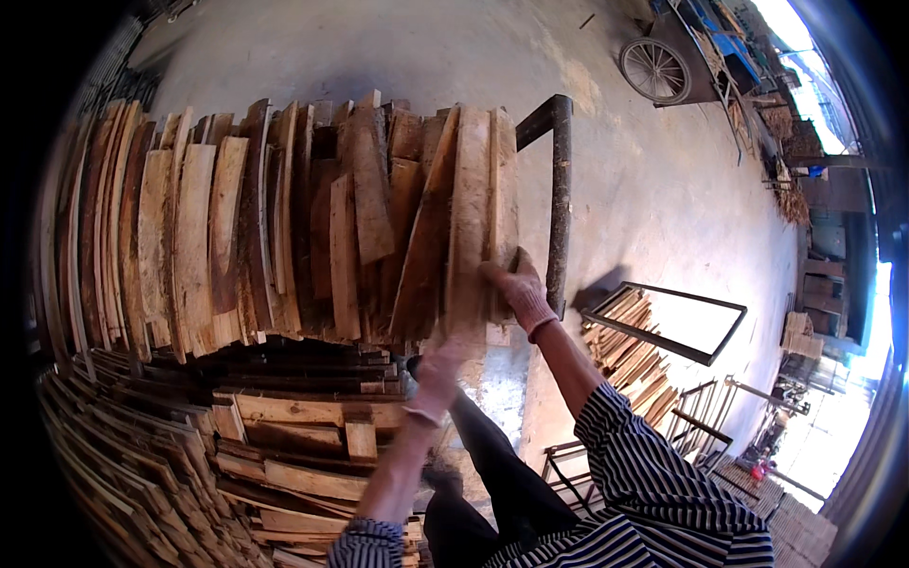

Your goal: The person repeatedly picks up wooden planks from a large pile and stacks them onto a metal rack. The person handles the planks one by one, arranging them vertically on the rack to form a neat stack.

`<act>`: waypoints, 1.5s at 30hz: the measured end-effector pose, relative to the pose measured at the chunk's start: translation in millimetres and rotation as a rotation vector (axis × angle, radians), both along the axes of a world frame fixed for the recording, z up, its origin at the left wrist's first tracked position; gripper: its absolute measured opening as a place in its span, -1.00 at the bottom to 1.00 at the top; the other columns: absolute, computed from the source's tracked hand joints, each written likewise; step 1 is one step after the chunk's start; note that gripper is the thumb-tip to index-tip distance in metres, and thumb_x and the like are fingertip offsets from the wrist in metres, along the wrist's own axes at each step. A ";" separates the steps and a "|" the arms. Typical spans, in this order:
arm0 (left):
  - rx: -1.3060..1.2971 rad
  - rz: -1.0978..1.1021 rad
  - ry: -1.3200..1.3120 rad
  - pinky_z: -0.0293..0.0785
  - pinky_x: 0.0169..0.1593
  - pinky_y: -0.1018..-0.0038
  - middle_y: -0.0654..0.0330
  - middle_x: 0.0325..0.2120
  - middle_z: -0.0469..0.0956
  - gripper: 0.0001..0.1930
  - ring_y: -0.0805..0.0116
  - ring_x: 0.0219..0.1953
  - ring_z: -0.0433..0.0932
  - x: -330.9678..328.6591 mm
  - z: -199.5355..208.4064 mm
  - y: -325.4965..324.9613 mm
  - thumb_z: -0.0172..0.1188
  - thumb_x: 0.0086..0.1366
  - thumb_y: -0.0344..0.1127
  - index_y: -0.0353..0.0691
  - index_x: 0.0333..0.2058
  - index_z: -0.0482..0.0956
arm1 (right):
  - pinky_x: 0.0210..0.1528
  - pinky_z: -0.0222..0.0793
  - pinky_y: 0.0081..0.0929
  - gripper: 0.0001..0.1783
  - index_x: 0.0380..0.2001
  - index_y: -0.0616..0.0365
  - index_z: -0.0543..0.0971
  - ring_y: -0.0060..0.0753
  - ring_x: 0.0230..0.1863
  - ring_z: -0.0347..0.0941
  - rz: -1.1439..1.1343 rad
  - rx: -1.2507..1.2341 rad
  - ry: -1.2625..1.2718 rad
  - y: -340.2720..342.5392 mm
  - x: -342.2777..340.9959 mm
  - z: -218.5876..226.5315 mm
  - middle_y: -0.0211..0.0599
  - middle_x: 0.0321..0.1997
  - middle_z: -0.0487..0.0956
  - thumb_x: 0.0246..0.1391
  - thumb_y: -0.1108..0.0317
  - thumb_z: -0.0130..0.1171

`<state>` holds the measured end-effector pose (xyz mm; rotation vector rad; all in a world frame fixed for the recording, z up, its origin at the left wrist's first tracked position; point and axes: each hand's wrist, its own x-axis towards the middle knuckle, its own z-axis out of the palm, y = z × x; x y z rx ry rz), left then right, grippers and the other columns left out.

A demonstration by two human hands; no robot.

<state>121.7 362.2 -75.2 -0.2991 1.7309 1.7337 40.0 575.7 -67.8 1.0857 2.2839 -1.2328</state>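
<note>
A long stack of rough-sawn wooden boards stands on edge before me, and a pale wooden board (471,180) lies near its right end. Beside it is a narrower wooden board (503,180). My right hand (520,292), in a light knit glove, grips the near end of the narrower board, thumb on the left and fingers around the right side. My left hand (443,367), gloved as well, is at the lower end of the pale board. Motion smears its fingers, so their hold cannot be made out. The pale board's near end is blurred too.
A dark metal post frame (559,199) stands at the stack's right end. More stacked boards (312,412) lie below and left. To the right are a rectangular metal frame (696,347), a pile of thin wood strips (630,350) and, farther off, a spoked cart wheel (655,71).
</note>
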 end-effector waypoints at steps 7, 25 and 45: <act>-0.187 -0.490 -0.122 0.43 0.33 0.30 0.02 0.19 0.60 -0.45 0.07 0.18 0.58 -61.5 -41.6 -3.9 -0.06 0.58 0.06 -0.24 0.26 0.53 | 0.45 0.29 -0.14 0.09 0.50 0.20 0.26 0.09 0.41 0.39 -0.385 -0.229 0.151 -10.9 15.3 -61.9 0.12 0.38 0.49 0.14 -0.29 0.40; 0.279 -0.437 0.301 -0.02 0.61 0.33 0.10 0.51 0.24 -0.31 0.29 0.54 0.19 -138.5 -29.9 -46.3 -0.15 0.66 0.11 -0.29 0.52 0.17 | 0.38 0.34 -0.28 0.07 0.54 0.06 0.19 0.05 0.40 0.36 -0.268 -0.494 0.202 -15.5 -7.3 -56.6 0.14 0.51 0.29 0.23 -0.43 0.21; 0.338 -0.088 -0.517 0.51 0.41 0.17 0.06 0.29 0.51 0.00 0.15 0.29 0.53 159.7 116.8 -160.3 0.62 0.16 -0.08 -0.27 0.45 0.25 | 0.52 0.27 -0.03 0.15 0.54 0.08 0.24 -0.10 0.48 0.34 -0.548 -1.260 -0.084 -95.7 247.2 35.7 -0.14 0.54 0.36 0.18 -0.59 0.06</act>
